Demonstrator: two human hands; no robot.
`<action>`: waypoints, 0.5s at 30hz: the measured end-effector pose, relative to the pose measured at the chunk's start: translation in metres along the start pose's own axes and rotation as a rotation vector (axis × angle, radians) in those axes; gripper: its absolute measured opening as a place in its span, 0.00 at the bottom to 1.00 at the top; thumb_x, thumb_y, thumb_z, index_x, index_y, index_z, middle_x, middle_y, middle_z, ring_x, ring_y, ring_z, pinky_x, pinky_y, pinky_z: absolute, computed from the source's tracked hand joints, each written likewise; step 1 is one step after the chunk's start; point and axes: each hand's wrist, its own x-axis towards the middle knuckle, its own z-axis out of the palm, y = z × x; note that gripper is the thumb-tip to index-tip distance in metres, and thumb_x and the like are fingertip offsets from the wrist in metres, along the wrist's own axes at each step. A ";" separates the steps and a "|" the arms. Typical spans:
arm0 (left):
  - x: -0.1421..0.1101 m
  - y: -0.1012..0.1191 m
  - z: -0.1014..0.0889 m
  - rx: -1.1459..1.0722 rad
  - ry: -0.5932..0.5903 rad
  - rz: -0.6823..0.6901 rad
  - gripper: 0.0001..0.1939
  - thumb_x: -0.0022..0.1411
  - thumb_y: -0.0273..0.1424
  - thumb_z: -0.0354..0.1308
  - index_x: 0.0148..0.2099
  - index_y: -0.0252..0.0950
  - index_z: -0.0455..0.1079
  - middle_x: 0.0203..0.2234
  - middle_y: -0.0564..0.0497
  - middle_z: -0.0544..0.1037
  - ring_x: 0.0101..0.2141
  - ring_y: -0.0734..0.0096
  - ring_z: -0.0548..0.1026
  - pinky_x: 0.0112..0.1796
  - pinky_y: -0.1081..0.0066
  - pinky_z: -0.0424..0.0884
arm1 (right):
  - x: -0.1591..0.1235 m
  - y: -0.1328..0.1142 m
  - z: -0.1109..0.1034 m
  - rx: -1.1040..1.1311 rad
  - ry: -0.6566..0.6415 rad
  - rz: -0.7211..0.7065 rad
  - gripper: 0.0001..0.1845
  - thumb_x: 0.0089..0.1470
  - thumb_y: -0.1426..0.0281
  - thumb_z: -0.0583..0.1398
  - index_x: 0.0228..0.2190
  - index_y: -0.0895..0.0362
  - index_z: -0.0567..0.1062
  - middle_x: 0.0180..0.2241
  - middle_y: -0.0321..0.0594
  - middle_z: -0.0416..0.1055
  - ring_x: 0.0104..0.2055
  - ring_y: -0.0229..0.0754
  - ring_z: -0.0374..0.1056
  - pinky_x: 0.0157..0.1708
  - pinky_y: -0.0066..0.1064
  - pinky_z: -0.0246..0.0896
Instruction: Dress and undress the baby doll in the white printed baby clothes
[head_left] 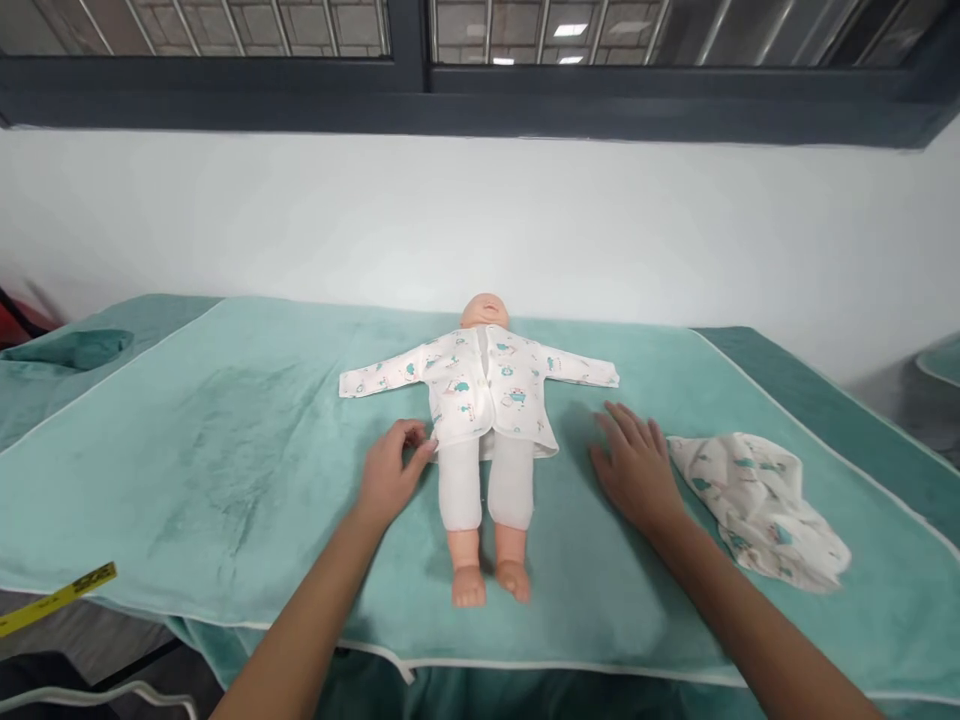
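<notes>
A baby doll (469,575) lies on its back on a green blanket (247,450), legs toward me. Over its white body it has on a white printed baby shirt (517,385), sleeves stretched out sideways and the front edges meeting in the middle. At the shirt's lower left corner is my left hand (392,470), its thumb and curled fingers closed at the hem. My right hand (637,465) is held open, palm down, to the right of the doll and apart from it. Beside that hand lies a crumpled white printed cloth garment (765,510).
Behind the blanket rises a white wall (480,220) with a dark window frame (225,95) above. A yellow strip (60,600) shows at the lower left. The blanket's front edge (562,665) hangs down close to me. A darker green cloth (825,410) lies at the right.
</notes>
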 end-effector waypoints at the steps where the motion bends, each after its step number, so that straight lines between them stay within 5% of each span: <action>1: -0.002 0.002 -0.001 0.012 -0.026 0.027 0.14 0.63 0.41 0.52 0.44 0.37 0.66 0.35 0.48 0.76 0.37 0.64 0.74 0.41 0.63 0.69 | -0.009 0.001 -0.012 -0.050 0.003 -0.030 0.21 0.60 0.68 0.51 0.54 0.57 0.66 0.60 0.50 0.63 0.64 0.53 0.56 0.62 0.55 0.44; 6: -0.008 0.004 -0.005 0.107 -0.085 0.135 0.15 0.65 0.43 0.51 0.43 0.37 0.67 0.38 0.47 0.76 0.39 0.61 0.73 0.42 0.61 0.68 | -0.040 0.035 -0.071 -0.266 0.024 0.028 0.21 0.60 0.69 0.51 0.54 0.58 0.66 0.59 0.55 0.64 0.63 0.59 0.57 0.61 0.63 0.38; 9: -0.010 0.001 -0.004 0.144 -0.073 0.152 0.12 0.67 0.40 0.49 0.41 0.38 0.67 0.38 0.47 0.77 0.40 0.61 0.73 0.42 0.62 0.67 | -0.059 0.056 -0.096 -0.291 0.004 0.132 0.26 0.60 0.62 0.50 0.58 0.58 0.62 0.61 0.58 0.61 0.64 0.61 0.54 0.61 0.59 0.42; 13: -0.009 -0.003 -0.001 0.177 -0.068 0.132 0.10 0.66 0.36 0.48 0.41 0.37 0.68 0.38 0.47 0.76 0.40 0.60 0.72 0.42 0.61 0.67 | -0.092 0.072 -0.101 -0.181 -0.169 0.291 0.35 0.58 0.53 0.50 0.62 0.55 0.55 0.64 0.54 0.56 0.59 0.62 0.61 0.47 0.49 0.64; 15: -0.009 -0.002 -0.001 0.155 -0.071 0.106 0.09 0.65 0.34 0.49 0.43 0.37 0.68 0.39 0.46 0.76 0.41 0.60 0.72 0.42 0.61 0.68 | -0.104 0.076 -0.094 -0.102 -0.271 0.417 0.34 0.58 0.53 0.48 0.62 0.53 0.54 0.63 0.53 0.57 0.54 0.61 0.66 0.39 0.46 0.67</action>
